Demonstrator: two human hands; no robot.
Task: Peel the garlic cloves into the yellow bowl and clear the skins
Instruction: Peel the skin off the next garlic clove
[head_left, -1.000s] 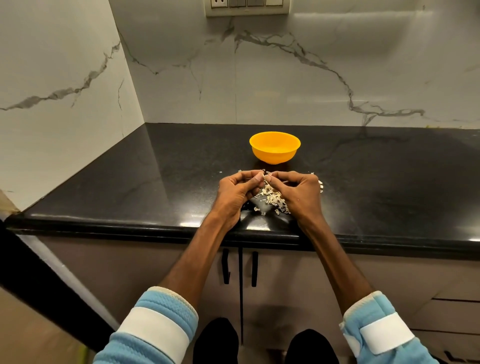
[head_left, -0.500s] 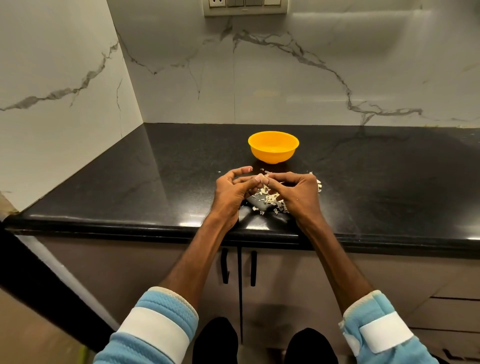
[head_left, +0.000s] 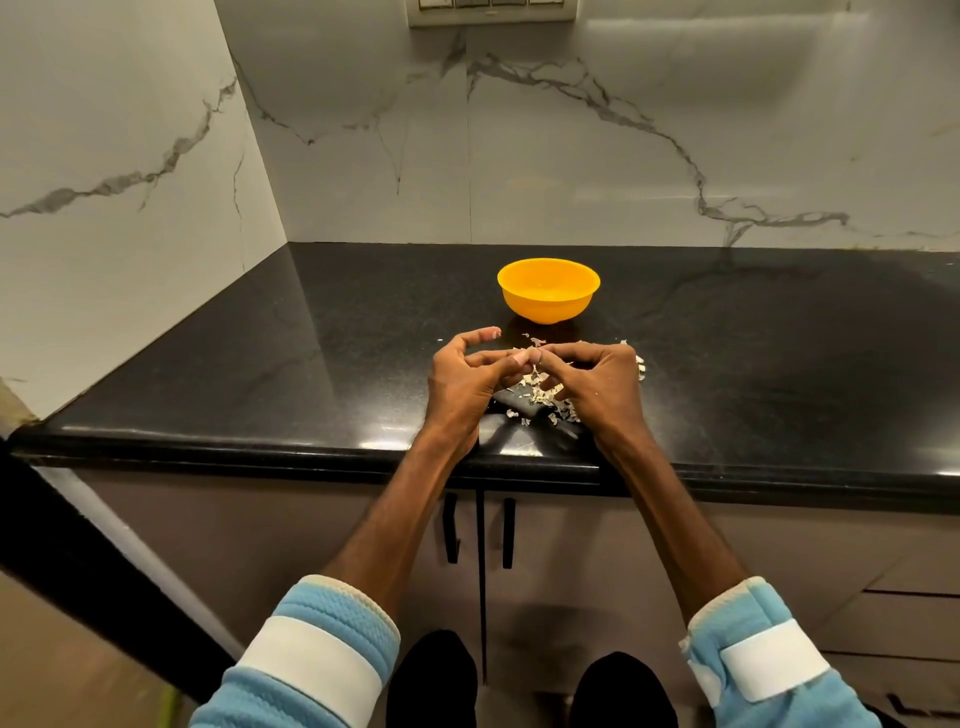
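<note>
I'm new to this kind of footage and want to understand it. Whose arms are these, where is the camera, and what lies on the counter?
No machine here: a person works with bare hands, filmed by one camera worn on their head, looking down. The left hand and right hand meet at the fingertips, pinching what looks like a garlic clove, too small to be sure. Beneath them, garlic skins lie scattered on the black counter. The yellow bowl stands just beyond, apart from both hands.
</note>
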